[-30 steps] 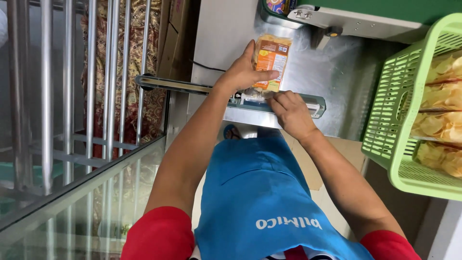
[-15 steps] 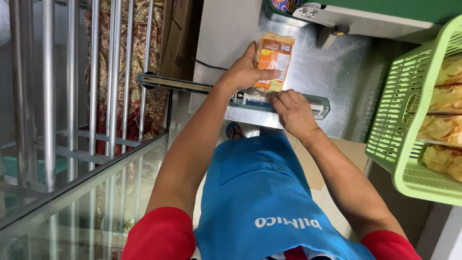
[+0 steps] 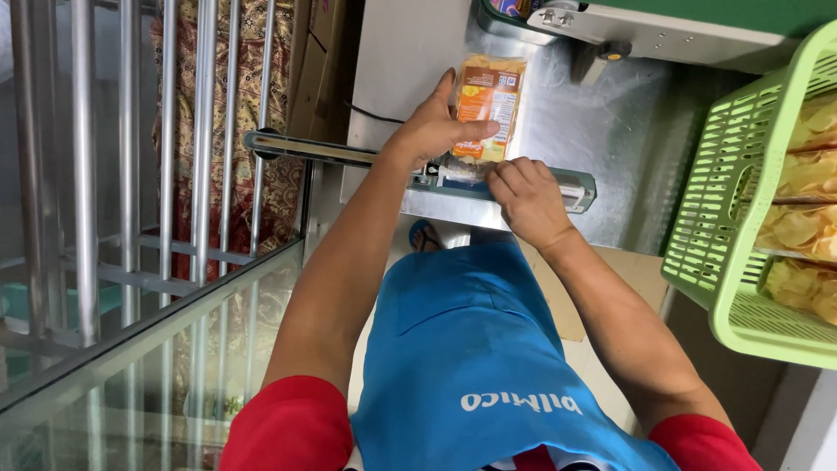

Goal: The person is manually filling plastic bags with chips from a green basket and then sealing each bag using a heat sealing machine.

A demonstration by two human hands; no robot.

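Note:
A clear packet of yellow chips with an orange label (image 3: 488,103) lies on a steel table (image 3: 610,148), its open end resting in a teal bar-shaped sealer (image 3: 571,185) at the table's near edge. My left hand (image 3: 436,126) grips the packet's left side, thumb across the label. My right hand (image 3: 523,196) pinches the packet's lower end at the sealer bar, fingers curled.
A green plastic basket (image 3: 724,201) holding several chip packets stands at the right. A grey and green machine (image 3: 628,22) sits at the table's far edge. Metal bars (image 3: 139,157) and a glass counter (image 3: 131,349) lie to the left. My blue apron hangs below.
Both hands and the packet stay at the sealer. The view has shifted slightly, and my right hand has edged a little left along the bar.

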